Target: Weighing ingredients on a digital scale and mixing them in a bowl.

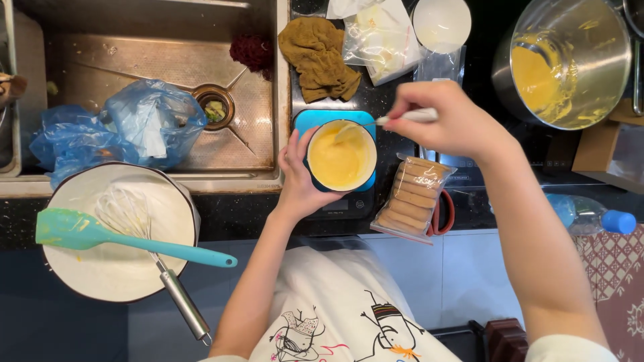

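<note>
The cup (pixel 341 156) of yellow cream, on the blue scale (pixel 333 121), was clasped by the left hand (pixel 297 175); the spoon (pixel 409 117) was pinched in the right hand (pixel 456 121), best stirred gently with the cup steadied

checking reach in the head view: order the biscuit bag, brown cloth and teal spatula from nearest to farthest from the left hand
1. biscuit bag, just right of the left hand
2. brown cloth, above on the counter
3. teal spatula, far left across the white bowl
</note>
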